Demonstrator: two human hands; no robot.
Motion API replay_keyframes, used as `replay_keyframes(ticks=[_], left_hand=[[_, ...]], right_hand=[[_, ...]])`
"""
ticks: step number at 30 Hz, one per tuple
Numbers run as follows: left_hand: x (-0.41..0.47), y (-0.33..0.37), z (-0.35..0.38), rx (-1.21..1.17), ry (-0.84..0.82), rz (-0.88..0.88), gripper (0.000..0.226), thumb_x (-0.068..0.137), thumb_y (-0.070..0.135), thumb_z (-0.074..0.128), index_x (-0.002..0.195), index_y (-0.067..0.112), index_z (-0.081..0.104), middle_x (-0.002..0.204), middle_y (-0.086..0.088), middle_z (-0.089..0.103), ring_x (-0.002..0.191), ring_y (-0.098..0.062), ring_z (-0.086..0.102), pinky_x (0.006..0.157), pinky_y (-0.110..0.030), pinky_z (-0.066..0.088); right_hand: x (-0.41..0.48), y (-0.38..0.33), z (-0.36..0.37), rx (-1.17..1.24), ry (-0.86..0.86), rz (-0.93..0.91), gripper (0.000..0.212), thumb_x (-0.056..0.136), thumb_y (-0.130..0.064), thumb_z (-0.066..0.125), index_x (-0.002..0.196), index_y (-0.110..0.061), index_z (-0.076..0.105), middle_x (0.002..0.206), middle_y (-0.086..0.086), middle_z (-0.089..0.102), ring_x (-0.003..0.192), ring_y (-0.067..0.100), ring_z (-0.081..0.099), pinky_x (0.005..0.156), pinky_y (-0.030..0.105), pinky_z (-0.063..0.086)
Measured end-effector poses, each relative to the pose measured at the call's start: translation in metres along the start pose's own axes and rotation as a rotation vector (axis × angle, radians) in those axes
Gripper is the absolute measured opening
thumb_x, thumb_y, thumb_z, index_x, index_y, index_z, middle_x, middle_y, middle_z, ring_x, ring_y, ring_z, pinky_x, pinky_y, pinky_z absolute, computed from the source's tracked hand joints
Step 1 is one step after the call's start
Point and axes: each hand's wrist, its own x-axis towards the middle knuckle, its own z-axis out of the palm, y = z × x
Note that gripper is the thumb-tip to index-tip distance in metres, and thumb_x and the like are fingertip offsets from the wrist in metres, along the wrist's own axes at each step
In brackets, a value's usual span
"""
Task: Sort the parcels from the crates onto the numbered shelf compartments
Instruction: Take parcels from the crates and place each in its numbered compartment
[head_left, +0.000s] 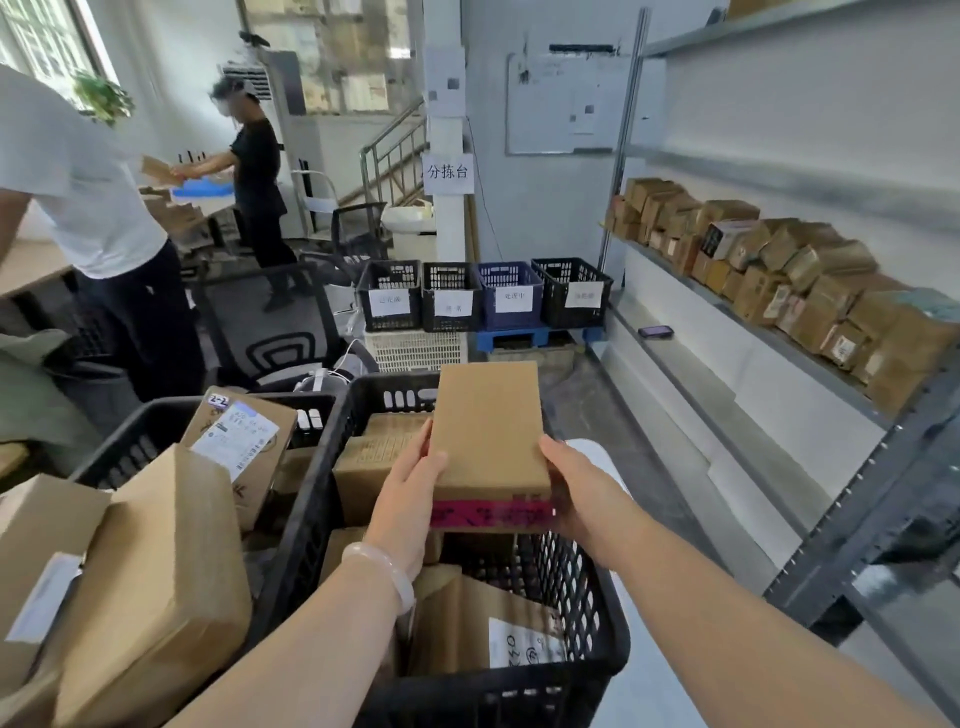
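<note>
Holding a flat box (488, 426) in both hands, just above the right crate (597, 613). Gripping its left edge with the left hand (410, 483), thumb lying on the top face and a finger stretching up along the side. Clasping its near right corner with the right hand (576, 493), thumb pressing against the edge, the other fingers hiding underneath. Showing a plain brown top and pink tape across the near face. Hovering over more parcels (374, 462) lying inside that crate. Wearing a pale bracelet (384, 571) on the left wrist. Standing just beside a left crate (140, 441) heaped with boxes, one marked 2-2. Facing four labelled bins (483, 296) across the floor, three black and one blue. Flanking a grey shelf (810, 525) on the right, bearing a packed row of brown cartons (753, 260) on one level and a phone (655, 331) on the level below. Sharing the room with two people at the left, one handling cardboard at a table.
</note>
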Motion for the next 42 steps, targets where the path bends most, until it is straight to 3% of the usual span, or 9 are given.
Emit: replay_keyframes(ticks=[5, 9, 13, 17, 24, 29, 35, 38, 42], left_hand=[[0.004, 0.004, -0.007, 0.348, 0.121, 0.116, 0.060, 0.092, 0.025, 0.067, 0.146, 0.037, 0.044, 0.140, 0.006, 0.054, 0.123, -0.013, 0.052, 0.108, -0.045, 0.044], [-0.002, 0.010, 0.000, 0.511, 0.103, 0.146, 0.087, 0.080, 0.048, 0.077, 0.153, 0.035, 0.031, 0.149, 0.004, 0.041, 0.135, -0.016, 0.040, 0.114, -0.045, 0.037], [-0.009, 0.017, 0.004, 0.430, 0.014, 0.113, 0.105, 0.066, 0.065, 0.073, 0.154, 0.039, 0.022, 0.154, 0.005, 0.034, 0.142, -0.019, 0.031, 0.113, -0.042, 0.031], [-0.007, 0.014, 0.002, 0.371, -0.013, 0.100, 0.074, 0.086, 0.051, 0.068, 0.149, 0.049, 0.029, 0.147, 0.012, 0.045, 0.135, -0.014, 0.043, 0.112, -0.043, 0.038], [-0.007, 0.012, 0.001, 0.367, 0.144, 0.192, 0.038, 0.094, 0.033, 0.064, 0.127, 0.050, 0.055, 0.109, 0.022, 0.069, 0.111, -0.006, 0.061, 0.097, -0.036, 0.051], [-0.007, 0.014, 0.005, 0.261, 0.058, 0.197, 0.087, 0.070, 0.038, 0.085, 0.133, 0.058, 0.028, 0.124, 0.015, 0.063, 0.115, -0.004, 0.060, 0.099, -0.031, 0.050], [-0.001, 0.008, -0.004, -0.029, 0.075, 0.049, 0.101, 0.066, 0.040, 0.085, 0.147, 0.054, 0.026, 0.128, 0.008, 0.066, 0.117, -0.021, 0.063, 0.103, -0.052, 0.048], [0.002, 0.006, -0.006, -0.136, 0.082, 0.043, 0.092, 0.078, 0.031, 0.080, 0.148, 0.051, 0.025, 0.128, 0.005, 0.066, 0.115, -0.022, 0.065, 0.098, -0.053, 0.052], [-0.001, 0.006, 0.001, -0.304, 0.055, 0.025, 0.067, 0.093, 0.025, 0.065, 0.146, 0.049, 0.032, 0.129, 0.001, 0.066, 0.114, -0.025, 0.066, 0.093, -0.053, 0.055]], right_hand=[[-0.003, -0.004, 0.003, -0.244, 0.021, -0.187, 0.093, 0.075, -0.043, 0.079, 0.150, -0.029, 0.025, 0.131, -0.007, 0.053, 0.112, 0.014, 0.058, 0.090, 0.041, 0.054], [-0.005, -0.005, 0.010, -0.488, 0.014, -0.405, 0.083, 0.056, -0.055, 0.084, 0.129, -0.042, 0.046, 0.122, -0.012, 0.061, 0.113, 0.008, 0.058, 0.094, 0.037, 0.053], [-0.008, -0.010, 0.013, -0.425, 0.009, -0.436, 0.086, 0.059, -0.067, 0.077, 0.134, -0.039, 0.047, 0.123, -0.011, 0.062, 0.114, 0.008, 0.058, 0.096, 0.041, 0.052], [-0.014, -0.016, 0.014, -0.356, -0.052, -0.466, 0.038, 0.087, -0.035, 0.065, 0.120, -0.050, 0.055, 0.117, -0.015, 0.065, 0.112, 0.005, 0.059, 0.097, 0.039, 0.050], [-0.026, -0.006, 0.032, -0.557, -0.129, -0.528, 0.063, 0.086, -0.039, 0.058, 0.144, -0.043, 0.035, 0.143, -0.023, 0.042, 0.131, -0.006, 0.036, 0.111, 0.040, 0.037], [-0.029, -0.001, 0.042, -0.698, -0.161, -0.636, 0.059, 0.089, -0.040, 0.050, 0.146, -0.039, 0.034, 0.148, -0.027, 0.028, 0.139, -0.007, 0.018, 0.117, 0.042, 0.027], [-0.020, 0.003, 0.037, -0.710, 0.056, -0.681, 0.061, 0.087, -0.033, 0.065, 0.140, -0.044, 0.036, 0.141, -0.022, 0.039, 0.129, 0.002, 0.039, 0.106, 0.038, 0.043], [-0.015, 0.002, 0.030, -0.630, 0.225, -0.554, 0.083, 0.082, -0.035, 0.074, 0.149, -0.033, 0.025, 0.148, -0.012, 0.033, 0.135, 0.008, 0.033, 0.111, 0.033, 0.032], [-0.009, 0.004, 0.030, -0.272, 0.032, -0.121, 0.118, 0.057, -0.068, 0.078, 0.150, -0.042, 0.011, 0.145, -0.006, 0.044, 0.129, 0.018, 0.046, 0.106, 0.046, 0.041]])
